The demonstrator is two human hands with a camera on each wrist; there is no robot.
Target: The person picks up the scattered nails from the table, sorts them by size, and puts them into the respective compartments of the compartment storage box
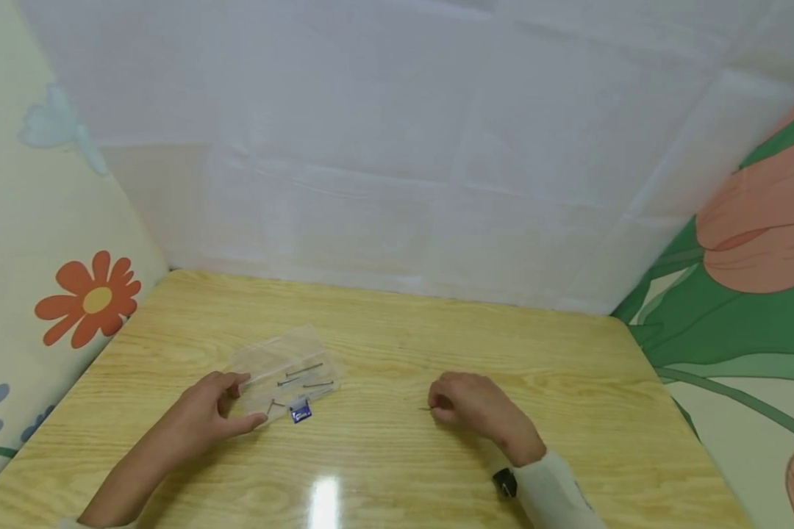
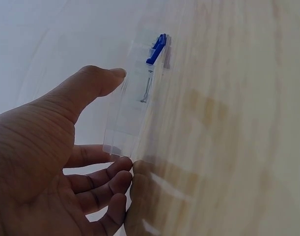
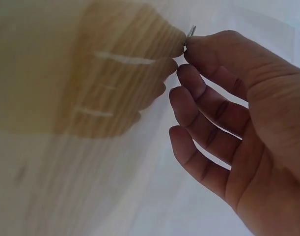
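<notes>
A clear plastic box [image 1: 320, 345] lies on the table with several long dark nails [image 1: 304, 370] in it. A blue clasp [image 1: 301, 411] shows on its near side, and also as a blue clip [image 2: 158, 49] in the left wrist view. My left hand [image 1: 201, 411] holds the box's left end, thumb at the near corner and index finger at the left edge. To the right, my right hand [image 1: 473, 408] pinches a thin metal nail [image 3: 191, 31] between thumb and index finger, close over the table. Its other fingers are loosely bent; most of the nail is hidden.
The wood-grain table [image 1: 384, 455] has a white sheet [image 1: 397, 147] hanging behind it. Flower-printed panels stand at the left [image 1: 13, 220] and right. A dark square device [image 1: 505, 483] is at the right wrist.
</notes>
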